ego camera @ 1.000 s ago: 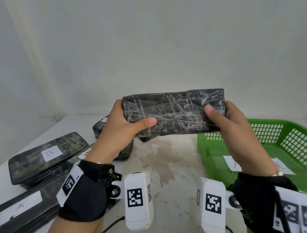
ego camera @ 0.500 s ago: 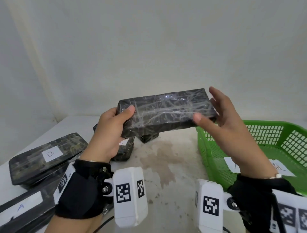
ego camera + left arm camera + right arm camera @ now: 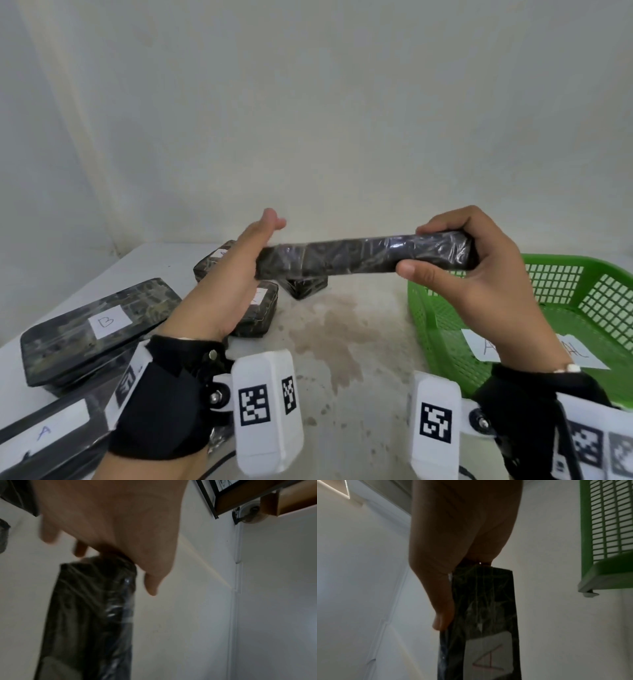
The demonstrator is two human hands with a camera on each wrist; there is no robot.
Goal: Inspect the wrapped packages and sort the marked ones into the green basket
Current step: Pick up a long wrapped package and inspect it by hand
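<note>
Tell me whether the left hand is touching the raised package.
Touching. In the left wrist view the palm of the left hand presses on the end of the raised package, with fingers spread straight and no gap between them.

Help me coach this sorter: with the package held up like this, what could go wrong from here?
1. Only the right hand grips the wrapped package; the left hand is open against its far end, so the glossy wrap could slip.
2. A drop would likely hit the packages below on the table.
3. Its white label shows only in the right wrist view, underneath, so it may be misjudged before reaching the green basket.
</note>
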